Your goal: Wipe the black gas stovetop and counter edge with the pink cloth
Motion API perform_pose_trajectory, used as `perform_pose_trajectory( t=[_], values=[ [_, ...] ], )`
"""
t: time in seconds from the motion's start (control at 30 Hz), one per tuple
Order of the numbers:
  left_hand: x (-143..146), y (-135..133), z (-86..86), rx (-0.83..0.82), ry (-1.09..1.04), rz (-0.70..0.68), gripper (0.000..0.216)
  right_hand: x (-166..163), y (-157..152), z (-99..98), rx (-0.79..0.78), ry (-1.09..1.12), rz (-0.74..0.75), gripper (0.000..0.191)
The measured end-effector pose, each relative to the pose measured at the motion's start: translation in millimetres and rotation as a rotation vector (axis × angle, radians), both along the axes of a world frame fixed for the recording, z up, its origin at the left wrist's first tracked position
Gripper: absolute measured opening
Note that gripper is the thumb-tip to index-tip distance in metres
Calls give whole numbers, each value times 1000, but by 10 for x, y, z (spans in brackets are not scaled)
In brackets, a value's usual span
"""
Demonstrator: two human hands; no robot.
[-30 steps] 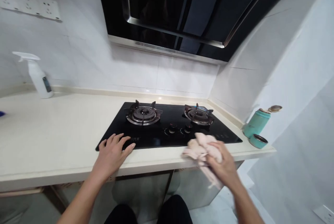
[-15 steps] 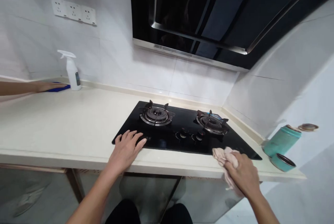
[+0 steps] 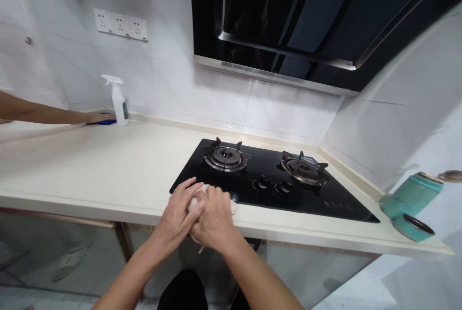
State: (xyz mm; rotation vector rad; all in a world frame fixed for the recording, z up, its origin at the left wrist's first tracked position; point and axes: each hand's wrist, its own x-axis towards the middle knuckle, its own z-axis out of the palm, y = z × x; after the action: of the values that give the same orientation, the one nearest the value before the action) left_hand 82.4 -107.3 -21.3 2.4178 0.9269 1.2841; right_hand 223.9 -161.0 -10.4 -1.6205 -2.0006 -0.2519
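Both my hands meet at the front left corner of the black glass gas hob [image 3: 325, 199]. My right hand [image 3: 215, 218] is closed over a pale pink cloth [image 3: 197, 200], most of which is hidden between the hands. My left hand [image 3: 178, 216] rests against the cloth with its fingers curled over it. The hob has two burners [image 3: 225, 157] and two knobs [image 3: 274, 185], and is set in a cream countertop [image 3: 90, 175].
A white spray bottle [image 3: 118, 100] stands at the back left by the wall. Another person's arm [image 3: 46, 115] reaches in from the left, the hand on a blue cloth [image 3: 107, 120]. A teal flask [image 3: 409, 195] and its cap [image 3: 411, 227] sit at the right end. A black range hood [image 3: 306, 16] hangs above.
My right hand has carried the cloth leftward along the counter's front edge, from the hob's right end to its left corner, meeting my left hand. The view has shifted left.
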Motion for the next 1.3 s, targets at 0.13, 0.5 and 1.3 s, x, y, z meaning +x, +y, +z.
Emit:
perform_pose_trajectory(
  t=[0.13, 0.5, 1.3],
  values=[
    [-329, 33, -76, -10, 128, 57, 55, -180, 177, 150, -168, 40, 271, 62],
    [-283, -41, 26, -18, 487, 239, 73, 1985, -677, -129, 22, 363, 92, 34],
    [1676, 42, 467, 45, 808, 23, 44, 3582, -1285, -689, 101, -16, -638, 57]
  ],
)
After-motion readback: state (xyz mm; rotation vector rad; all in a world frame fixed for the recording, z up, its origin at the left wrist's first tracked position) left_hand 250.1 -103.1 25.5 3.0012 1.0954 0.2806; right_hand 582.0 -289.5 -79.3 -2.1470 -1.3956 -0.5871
